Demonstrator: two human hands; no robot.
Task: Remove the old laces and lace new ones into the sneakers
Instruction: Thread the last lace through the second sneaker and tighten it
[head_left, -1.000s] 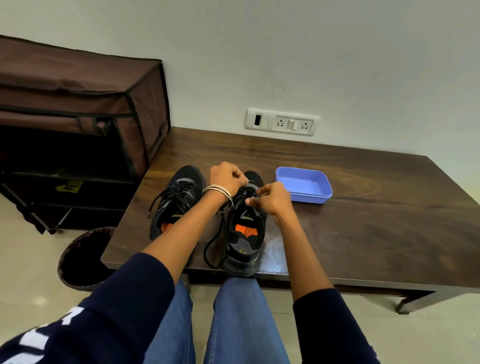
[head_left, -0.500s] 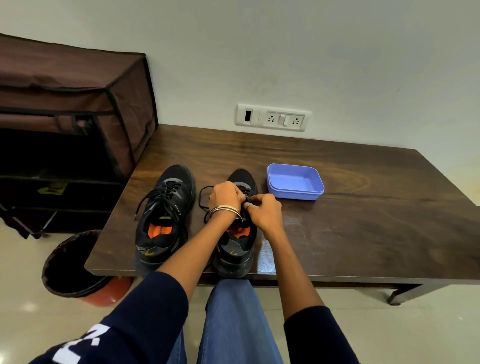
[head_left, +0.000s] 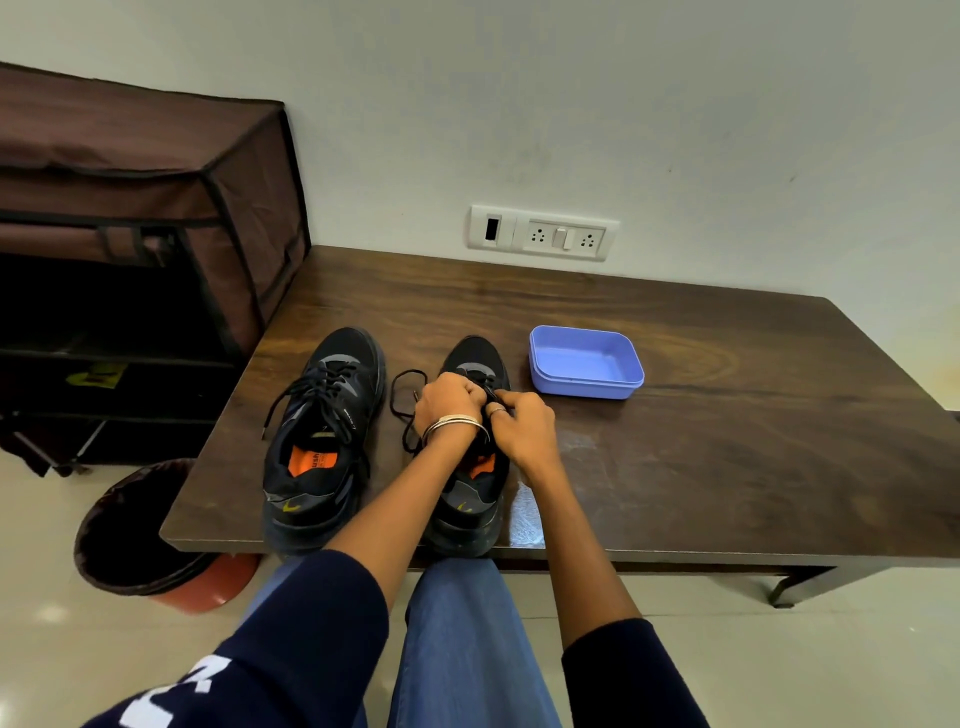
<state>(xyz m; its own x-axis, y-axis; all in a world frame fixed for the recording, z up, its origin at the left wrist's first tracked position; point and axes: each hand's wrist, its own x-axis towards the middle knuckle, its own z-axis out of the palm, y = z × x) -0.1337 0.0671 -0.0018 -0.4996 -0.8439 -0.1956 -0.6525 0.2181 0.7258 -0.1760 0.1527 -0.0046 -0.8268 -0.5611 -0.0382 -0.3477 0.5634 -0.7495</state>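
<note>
The right sneaker (head_left: 470, 467) stands on the table (head_left: 727, 441) beside its still-laced mate (head_left: 322, 441). I'm unlacing it: my left hand (head_left: 449, 402) and right hand (head_left: 524, 431) each have a curled grip at the eyelets, apparently pinching the black lace (head_left: 400, 400), though knuckles hide the fingertips. Next I must draw the lace free, row by row.

A home room: beside the dark wooden table (head_left: 727, 415) stand a brown fabric shoe rack (head_left: 156, 208) and a bin (head_left: 130, 545), a wall socket panel (head_left: 543, 234) just above it
</note>
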